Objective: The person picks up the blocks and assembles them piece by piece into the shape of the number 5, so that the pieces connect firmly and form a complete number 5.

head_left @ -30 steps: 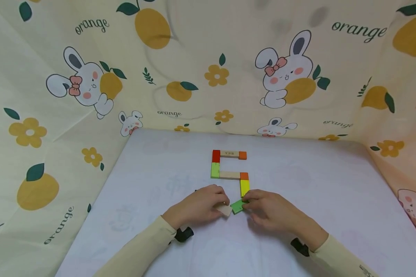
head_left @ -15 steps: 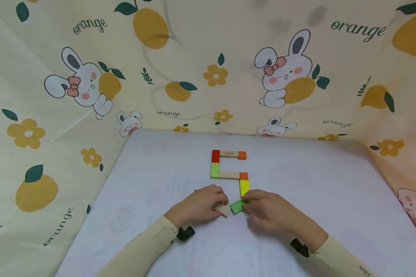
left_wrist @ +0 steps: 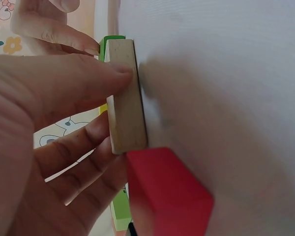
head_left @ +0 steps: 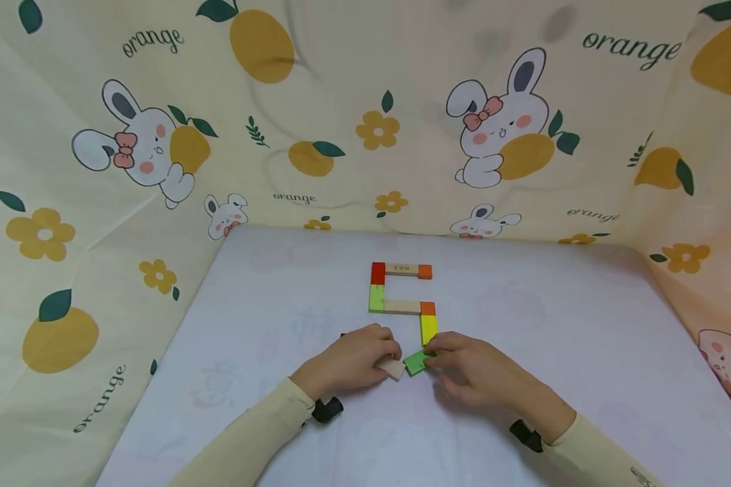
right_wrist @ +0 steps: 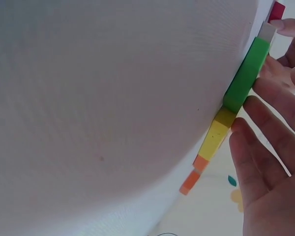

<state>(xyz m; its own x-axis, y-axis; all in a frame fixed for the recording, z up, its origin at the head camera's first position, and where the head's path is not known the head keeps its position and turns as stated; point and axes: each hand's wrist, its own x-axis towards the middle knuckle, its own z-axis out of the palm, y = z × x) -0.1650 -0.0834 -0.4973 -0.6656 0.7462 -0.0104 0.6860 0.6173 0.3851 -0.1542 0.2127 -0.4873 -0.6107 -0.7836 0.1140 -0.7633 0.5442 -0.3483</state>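
Note:
My left hand (head_left: pixel 356 358) pinches a plain wooden block (left_wrist: pixel 125 98), its thumb on the near face and its fingers behind. The block's free end reaches toward a green block (head_left: pixel 415 362), which lies slanted on the table. Fingertips of my right hand (head_left: pixel 478 368) touch the green block from its far side; in the right wrist view these fingers are fairly straight and the thumb stands off the block. Just behind the green block is a yellow block (head_left: pixel 429 329). Next to the wooden block lies a red block (left_wrist: pixel 169 196), hidden in the head view by my left hand.
Farther back, a line of blocks bends across the white table (head_left: pixel 554 318): an orange block (head_left: pixel 428 308), a wooden strip (head_left: pixel 402 308), a light green block (head_left: pixel 376 298), a red block (head_left: pixel 378 273), another wooden strip (head_left: pixel 401 269) and an orange end block (head_left: pixel 424 272). A printed cloth (head_left: pixel 335 81) hangs behind.
The view has shifted very slightly. Both hands and the blocks keep practically the same places.

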